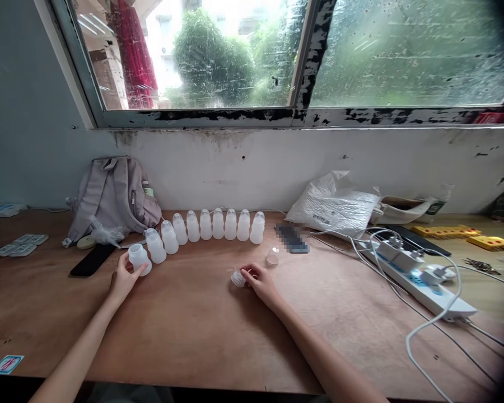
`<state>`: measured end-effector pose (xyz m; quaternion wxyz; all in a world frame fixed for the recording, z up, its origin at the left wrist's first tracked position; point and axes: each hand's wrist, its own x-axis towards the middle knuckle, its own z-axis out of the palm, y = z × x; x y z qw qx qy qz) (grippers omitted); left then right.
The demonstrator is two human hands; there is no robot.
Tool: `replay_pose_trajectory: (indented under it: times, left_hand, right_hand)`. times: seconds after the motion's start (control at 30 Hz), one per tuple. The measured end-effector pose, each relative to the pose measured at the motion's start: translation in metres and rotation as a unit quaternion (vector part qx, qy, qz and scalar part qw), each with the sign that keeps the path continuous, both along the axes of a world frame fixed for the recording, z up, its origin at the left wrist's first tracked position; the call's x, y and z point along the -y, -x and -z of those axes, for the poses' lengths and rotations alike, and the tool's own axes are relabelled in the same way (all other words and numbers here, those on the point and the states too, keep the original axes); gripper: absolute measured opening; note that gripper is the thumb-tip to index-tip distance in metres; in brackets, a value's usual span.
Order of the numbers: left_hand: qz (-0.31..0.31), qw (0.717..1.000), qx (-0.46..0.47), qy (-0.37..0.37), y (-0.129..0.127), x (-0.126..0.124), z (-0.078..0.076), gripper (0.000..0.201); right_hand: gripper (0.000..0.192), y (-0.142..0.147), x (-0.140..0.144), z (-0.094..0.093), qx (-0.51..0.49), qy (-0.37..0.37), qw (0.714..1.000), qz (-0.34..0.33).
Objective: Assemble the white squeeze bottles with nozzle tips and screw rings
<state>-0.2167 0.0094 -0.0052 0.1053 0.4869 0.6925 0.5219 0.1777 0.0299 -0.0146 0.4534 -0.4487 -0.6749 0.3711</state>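
My left hand (126,275) is closed around a frosted white bottle (139,258) that has no cap on it, at the left end of a curved row. Several like bottles with clear caps, such as one capped bottle (205,225), stand upright along that row. Near the table's middle, the fingers of my right hand (258,280) pinch a small white ring-shaped piece (238,278), low over the wood or touching it; I cannot tell which. Just beyond that hand, a clear cap (273,257) lies on the table.
A grey backpack (113,193) leans on the wall, with a black phone (93,260) before it. A white power strip (424,285) with looping cables takes up the right side. Behind it lie a plastic mailing bag (334,204) and yellow blocks (447,231).
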Motion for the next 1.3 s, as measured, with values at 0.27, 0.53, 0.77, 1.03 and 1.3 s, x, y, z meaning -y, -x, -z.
replay_pose_trajectory:
  times: [0.27,0.53,0.77,1.03,1.3]
  left_hand:
    - [-0.051,0.997,-0.054,-0.027,-0.016,-0.001,0.005,0.08]
    - [0.099,0.942,-0.25,-0.198,-0.1,0.033,-0.019,0.033]
    - [0.315,0.91,-0.268,-0.032,-0.187,-0.024,-0.012,0.047]
    - [0.297,0.927,-0.229,-0.001,-0.21,-0.043,0.002,0.024]
    - [0.286,0.929,-0.235,0.011,-0.208,-0.039,-0.007,0.024]
  right_hand:
    - [0.014,0.008,0.016,-0.013,0.152,-0.143,0.978,0.001]
    - [0.014,0.019,0.009,0.001,0.219,-0.145,0.964,0.024]
    - [0.024,0.044,-0.036,-0.006,0.052,-0.079,0.994,0.051]
    - [0.032,0.045,-0.06,0.003,0.013,-0.048,0.998,0.037]
    - [0.033,0.044,-0.06,0.005,-0.044,0.02,0.999,0.001]
